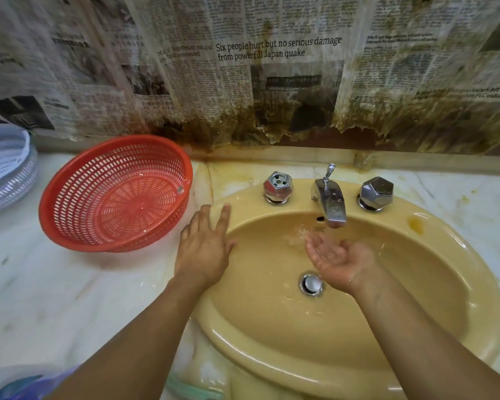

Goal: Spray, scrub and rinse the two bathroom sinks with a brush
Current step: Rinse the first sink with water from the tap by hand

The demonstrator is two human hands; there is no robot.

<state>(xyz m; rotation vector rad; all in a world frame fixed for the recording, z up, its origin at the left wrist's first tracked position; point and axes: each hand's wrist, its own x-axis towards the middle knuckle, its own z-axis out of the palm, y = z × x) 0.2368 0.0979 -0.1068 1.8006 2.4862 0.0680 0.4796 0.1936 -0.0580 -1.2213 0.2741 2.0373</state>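
A yellow oval sink [272,353] fills the lower right, wet, with a chrome drain plug [311,284] in its bowl. A chrome tap [331,204] at the back rim runs water, flanked by a left knob [277,186] and a right knob [376,193]. My right hand [338,258] is cupped palm up under the stream, holding nothing. My left hand [204,249] lies flat, fingers straight, on the sink's left rim. No brush or spray bottle is in sight.
A red plastic colander basket [116,194] leans tilted on the marble counter [41,284] left of the sink. A white basket [3,166] sits at the far left edge. Stained newspaper [272,67] covers the wall behind. Blue and white plastic [15,382] shows at the bottom left.
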